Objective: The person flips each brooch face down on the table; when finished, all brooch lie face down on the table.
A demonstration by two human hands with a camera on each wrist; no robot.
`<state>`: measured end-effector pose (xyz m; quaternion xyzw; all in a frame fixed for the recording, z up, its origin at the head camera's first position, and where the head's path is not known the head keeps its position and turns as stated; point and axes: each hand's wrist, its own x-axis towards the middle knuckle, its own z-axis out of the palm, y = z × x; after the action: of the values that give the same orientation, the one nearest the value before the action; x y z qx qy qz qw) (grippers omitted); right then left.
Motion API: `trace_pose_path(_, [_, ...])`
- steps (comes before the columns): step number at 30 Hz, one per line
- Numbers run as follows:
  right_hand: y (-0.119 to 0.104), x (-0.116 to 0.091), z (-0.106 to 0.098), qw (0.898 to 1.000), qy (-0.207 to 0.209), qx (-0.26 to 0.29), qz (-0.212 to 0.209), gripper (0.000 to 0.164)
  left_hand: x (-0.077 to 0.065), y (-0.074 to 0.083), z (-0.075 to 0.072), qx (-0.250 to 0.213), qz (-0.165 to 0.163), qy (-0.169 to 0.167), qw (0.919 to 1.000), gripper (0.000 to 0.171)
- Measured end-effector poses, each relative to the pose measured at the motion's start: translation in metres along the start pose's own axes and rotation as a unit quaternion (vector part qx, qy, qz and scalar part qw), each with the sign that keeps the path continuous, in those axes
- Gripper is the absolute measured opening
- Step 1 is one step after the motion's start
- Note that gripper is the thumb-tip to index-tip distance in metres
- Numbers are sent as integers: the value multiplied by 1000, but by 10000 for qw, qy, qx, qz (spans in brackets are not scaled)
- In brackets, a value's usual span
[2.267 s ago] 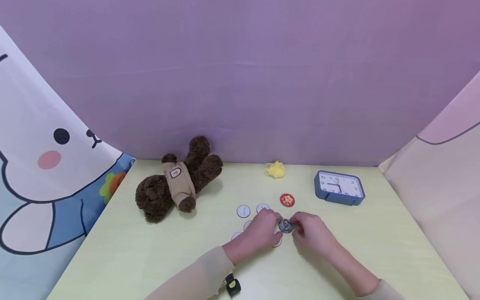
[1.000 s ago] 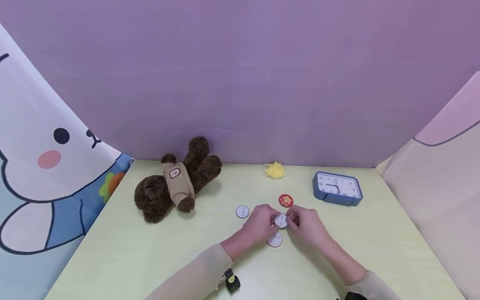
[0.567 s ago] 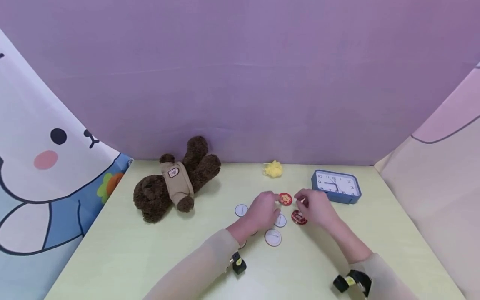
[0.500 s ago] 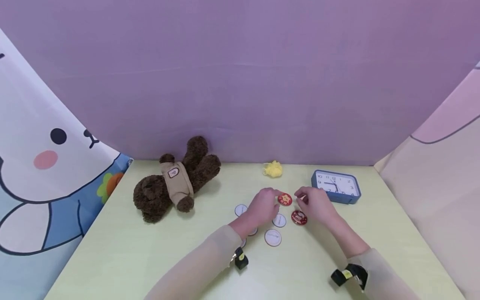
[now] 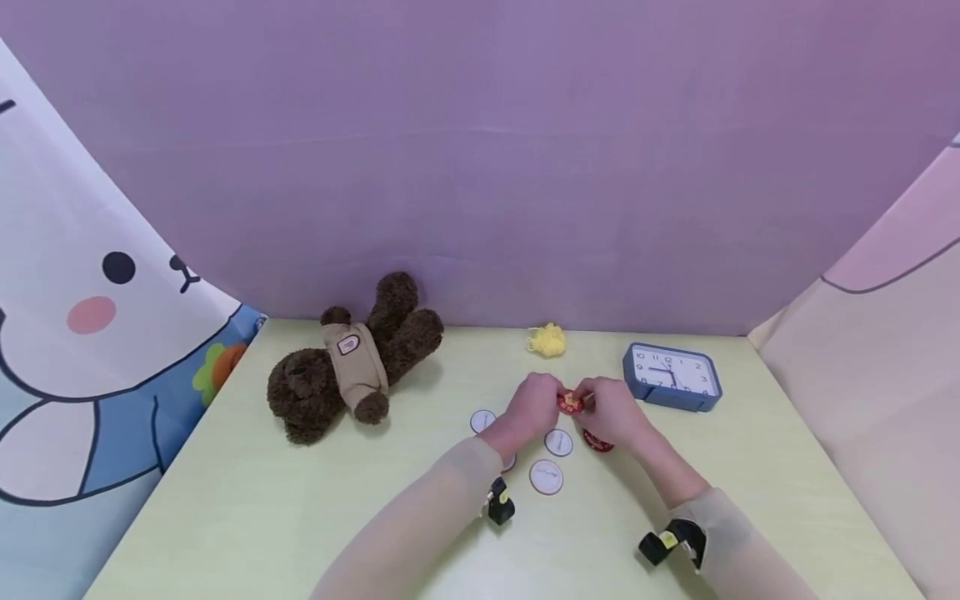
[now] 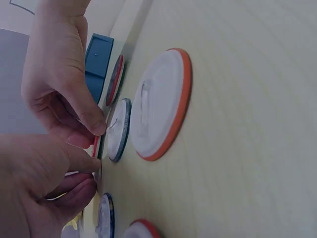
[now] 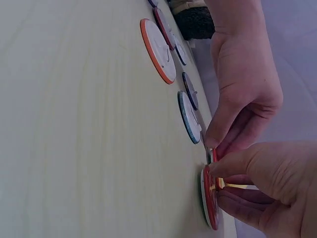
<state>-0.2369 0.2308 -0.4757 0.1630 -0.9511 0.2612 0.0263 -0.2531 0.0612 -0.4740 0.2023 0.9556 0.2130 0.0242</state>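
Between both hands is a red pin badge with a yellow star, its edge showing thinly in the left wrist view. My left hand pinches its left edge with thumb and fingertips. From the right, my right hand pinches the opposite edge, its fingers partly covering the badge. Just below the right hand lies a dark red badge, face up and partly hidden. Nearer me, a white-backed badge and an orange-rimmed badge lie face down, pins showing. More face-down badges, including one white badge, sit beside the left forearm.
A brown teddy bear in a beige top lies at the back left of the pale table. A yellow fuzzy ball sits by the purple backdrop. Behind the right hand stands a blue clock.
A dark-blue picture badge was turned over to its white back, and a dark red badge now lies face up. Both hands moved to the star badge, and the right hand closed in on its edge.
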Motion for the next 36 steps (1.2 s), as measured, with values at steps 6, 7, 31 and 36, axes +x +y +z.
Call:
trace_pose_path(6, [4,-4,-1,9993,251,227,-127,4,-8,-12,1,-804,314,566,9947,15])
trace_pose_path(7, [4,-5,0,9989,345,279,-142,4,-9,-15,2,-996,381,679,9920,15])
trace_pose_path(31, [-16,2,-7,9871,570,1437,409,18,-29,-38,-23,-1640,637,794,9812,34])
trace_pose_path(36, [-15,2,-1,9916,233,1226,328,23,-27,-39,-16,-1177,569,601,9896,31])
